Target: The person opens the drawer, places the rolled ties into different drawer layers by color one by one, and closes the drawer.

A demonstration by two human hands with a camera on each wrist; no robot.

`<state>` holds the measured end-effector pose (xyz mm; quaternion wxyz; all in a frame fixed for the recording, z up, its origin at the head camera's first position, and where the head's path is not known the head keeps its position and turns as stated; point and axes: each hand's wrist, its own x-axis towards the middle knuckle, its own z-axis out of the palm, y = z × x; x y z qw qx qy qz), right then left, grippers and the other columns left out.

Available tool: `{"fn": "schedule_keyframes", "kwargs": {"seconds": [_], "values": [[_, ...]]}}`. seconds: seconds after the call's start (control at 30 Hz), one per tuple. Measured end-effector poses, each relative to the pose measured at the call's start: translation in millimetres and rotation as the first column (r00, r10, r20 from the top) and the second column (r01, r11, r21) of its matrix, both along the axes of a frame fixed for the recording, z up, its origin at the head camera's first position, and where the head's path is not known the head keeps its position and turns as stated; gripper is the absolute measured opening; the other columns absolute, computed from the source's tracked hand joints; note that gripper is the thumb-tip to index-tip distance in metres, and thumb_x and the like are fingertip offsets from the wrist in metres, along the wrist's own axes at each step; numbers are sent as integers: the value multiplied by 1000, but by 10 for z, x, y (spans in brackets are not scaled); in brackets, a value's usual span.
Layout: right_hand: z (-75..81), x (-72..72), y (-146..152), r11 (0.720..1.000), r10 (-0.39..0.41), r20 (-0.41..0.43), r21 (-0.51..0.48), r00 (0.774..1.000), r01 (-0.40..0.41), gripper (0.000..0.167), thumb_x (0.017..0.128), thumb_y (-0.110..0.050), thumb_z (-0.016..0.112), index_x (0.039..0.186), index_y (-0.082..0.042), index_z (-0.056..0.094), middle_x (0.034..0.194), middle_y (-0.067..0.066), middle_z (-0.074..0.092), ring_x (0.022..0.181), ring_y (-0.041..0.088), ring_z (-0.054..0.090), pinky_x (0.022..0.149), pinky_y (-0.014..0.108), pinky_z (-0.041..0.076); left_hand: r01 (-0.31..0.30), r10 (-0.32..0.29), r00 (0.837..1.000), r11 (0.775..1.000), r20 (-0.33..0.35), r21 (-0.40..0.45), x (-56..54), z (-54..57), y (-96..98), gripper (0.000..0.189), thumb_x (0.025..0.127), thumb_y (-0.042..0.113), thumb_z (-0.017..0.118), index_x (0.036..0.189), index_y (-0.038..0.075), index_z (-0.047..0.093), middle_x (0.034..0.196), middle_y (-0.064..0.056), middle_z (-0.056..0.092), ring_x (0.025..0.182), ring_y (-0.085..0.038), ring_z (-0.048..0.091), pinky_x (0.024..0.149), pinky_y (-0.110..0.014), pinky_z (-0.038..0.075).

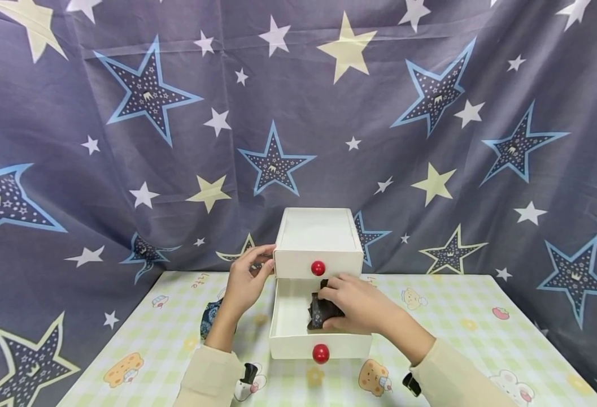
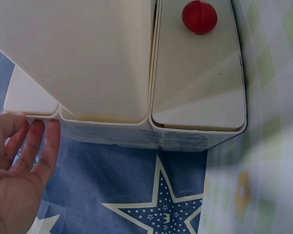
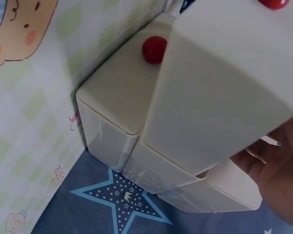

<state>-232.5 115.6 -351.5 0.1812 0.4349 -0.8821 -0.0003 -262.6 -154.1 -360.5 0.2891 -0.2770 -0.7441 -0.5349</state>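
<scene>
A white drawer cabinet (image 1: 318, 229) with red round knobs stands on the table, its middle drawer (image 1: 290, 316) pulled out and the top drawer (image 1: 293, 263) closed. My right hand (image 1: 356, 302) reaches into the pulled-out drawer and grips a dark, faintly patterned bundle (image 1: 323, 312), partly hidden by the fingers. In the right wrist view the drawer wall hides most of that hand. My left hand (image 1: 247, 280) touches the cabinet's left side beside the top drawer; in the left wrist view its extended fingers (image 2: 51, 141) reach the cabinet's edge.
A blue patterned bundle (image 1: 209, 319) lies on the table left of the cabinet, partly behind the left forearm. Below the pulled-out drawer is a closed bottom drawer (image 2: 200, 78) with a red knob. A star-printed curtain (image 1: 298, 113) hangs behind the checkered tablecloth (image 1: 161, 339).
</scene>
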Motion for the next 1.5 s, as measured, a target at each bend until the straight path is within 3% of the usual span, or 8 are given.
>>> {"fn": "schedule_keyframes", "kwargs": {"seconds": [0.57,0.93,1.17,1.5], "values": [[160,165,62,1000,16,-56,10,998,-16,37,87,-38,83,114,-15,72,100,-4,64,91,15,58,80,31,54,7,-7,1000,1000,9,3,-15,-12,-8,33,96,-8,65,129,-6,65,120,-21,64,103,-37,68,80,-36,64],[195,301,61,993,108,-133,-30,985,-113,33,90,-36,80,114,-15,72,97,-5,62,88,14,54,77,32,51,6,-6,1000,1000,8,7,-26,-12,-2,34,96,-9,65,129,-7,65,120,-21,64,102,-37,68,78,-40,64],[103,308,41,960,249,-234,-68,940,-272,27,92,-31,78,112,-15,70,99,-4,61,85,14,52,75,30,50,-2,2,1000,1000,10,4,-33,-18,-9,34,96,-9,65,129,-6,65,120,-20,65,103,-36,68,78,-37,64],[-19,403,-26,920,340,-363,-63,867,-387,27,88,-27,81,110,-16,70,96,-6,60,84,14,52,72,26,46,-24,23,1000,1000,-10,-15,-16,-6,-9,33,96,-8,66,129,-6,65,119,-20,65,101,-38,69,73,-29,63]]}}
